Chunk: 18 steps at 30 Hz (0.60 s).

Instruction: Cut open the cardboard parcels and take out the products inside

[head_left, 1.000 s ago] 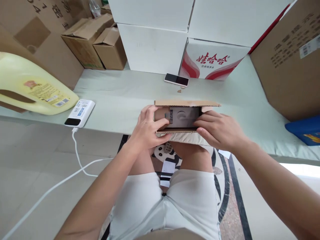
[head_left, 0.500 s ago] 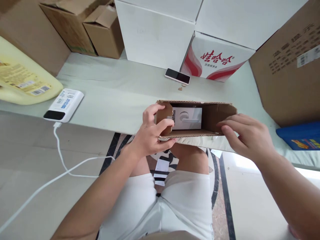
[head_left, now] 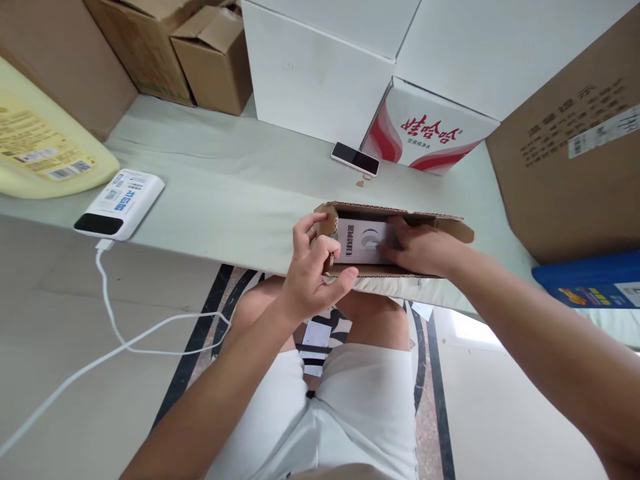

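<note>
An open, narrow cardboard box (head_left: pixel 410 212) stands at the front edge of the covered surface, above my knees. Inside lies a white box (head_left: pixel 353 241) printed with dark characters and a round picture. My left hand (head_left: pixel 315 263) grips the cardboard box at its left end, fingers curled over the flap, thumb apart along the near side. My right hand (head_left: pixel 420 247) reaches down into the cardboard box over the right part of the white box. Its fingertips are blurred and partly hidden, so I cannot tell whether they grip the white box.
A phone-like device (head_left: pixel 355 159) lies behind, before a red-and-white carton (head_left: pixel 415 130). At left are a white power bank (head_left: pixel 123 203) with a cable (head_left: pixel 107 300) and a yellow jug (head_left: pixel 45 140). A large carton (head_left: pixel 575 153) and a blue package (head_left: pixel 590 280) stand at right.
My right hand has moved left from the cardboard box's right end into it, over the white box. The left flap is now folded further outward under my left hand.
</note>
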Available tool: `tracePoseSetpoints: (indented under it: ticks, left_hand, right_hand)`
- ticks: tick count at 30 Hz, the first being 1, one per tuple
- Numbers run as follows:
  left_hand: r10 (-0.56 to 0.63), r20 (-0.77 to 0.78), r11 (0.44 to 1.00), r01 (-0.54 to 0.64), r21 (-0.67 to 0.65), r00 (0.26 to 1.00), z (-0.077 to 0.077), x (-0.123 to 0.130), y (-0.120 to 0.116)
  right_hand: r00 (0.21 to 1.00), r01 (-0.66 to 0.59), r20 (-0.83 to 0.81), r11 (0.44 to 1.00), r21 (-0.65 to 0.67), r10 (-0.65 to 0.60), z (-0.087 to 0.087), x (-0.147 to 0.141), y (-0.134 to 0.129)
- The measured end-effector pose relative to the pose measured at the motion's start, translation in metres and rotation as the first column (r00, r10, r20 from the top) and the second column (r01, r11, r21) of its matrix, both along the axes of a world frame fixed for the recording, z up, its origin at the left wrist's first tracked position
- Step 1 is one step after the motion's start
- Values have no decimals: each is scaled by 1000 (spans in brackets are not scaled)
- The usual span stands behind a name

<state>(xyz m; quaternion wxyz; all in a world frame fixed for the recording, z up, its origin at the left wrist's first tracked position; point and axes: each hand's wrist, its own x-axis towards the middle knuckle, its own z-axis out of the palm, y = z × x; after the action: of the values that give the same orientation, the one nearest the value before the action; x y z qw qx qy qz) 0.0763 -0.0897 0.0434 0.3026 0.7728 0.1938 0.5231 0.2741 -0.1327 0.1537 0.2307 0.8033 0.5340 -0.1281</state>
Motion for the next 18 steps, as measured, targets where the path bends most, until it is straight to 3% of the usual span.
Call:
tracePoseSetpoints:
  ticks: [2,5,8,11,14,16,18]
  left_hand:
    - [-15,-7,999,15,-40,1000,-2,0,1]
    - [-45,-36,993,41,-115,998,-5,-1,3]
    - [-66,-65,987,55,-152,996,-6,-2,7]
    - [-61,-101,985,43,-165,993,-6,-3,10]
    - [-39,-135,983,13,-183,990,-4,-1,11]
    - [-41,-139,981,13,-193,989,-3,1,11]
    - [-39,-126,981,14,-195,991,-3,3,10]
  right_hand:
    - [993,69,-98,995,66,-63,-9,3,2]
    - [967,113,-251,962,250,-48,-17,12,-6]
    - [895,198,-445,897,395,-1,-19,20,-22]
    - [779,373,-627,800,470,6,-16,22,-39]
    - [603,553,-797,699,454,41,-12,24,-48]
    - [489,603,-870,698,387,60,-13,27,-48]
    - [437,602,-897,721,343,62,-16,32,-43]
